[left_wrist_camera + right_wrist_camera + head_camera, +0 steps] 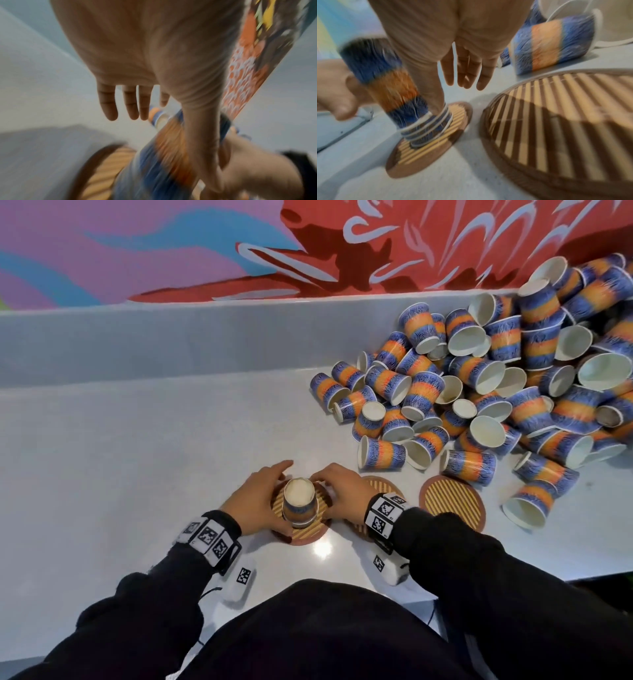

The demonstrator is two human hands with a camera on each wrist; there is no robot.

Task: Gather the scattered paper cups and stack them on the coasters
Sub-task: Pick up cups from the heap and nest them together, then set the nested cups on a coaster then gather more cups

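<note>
Lower centre: cup stack [298,505] upturned on the left coaster [308,535]. Left hand [257,501] and right hand [342,496] flank it, thumbs touching, fingers relaxed. Pale grey counter [137,457]; loose cups [479,392] heaped upper right; mural wall [171,244] up top.

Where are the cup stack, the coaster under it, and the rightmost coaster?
Cup stack [298,511]: head view, on its patterned side wall.
Coaster under it [310,534]: head view, on its striped near edge.
Rightmost coaster [452,505]: head view, on its striped centre.
</note>
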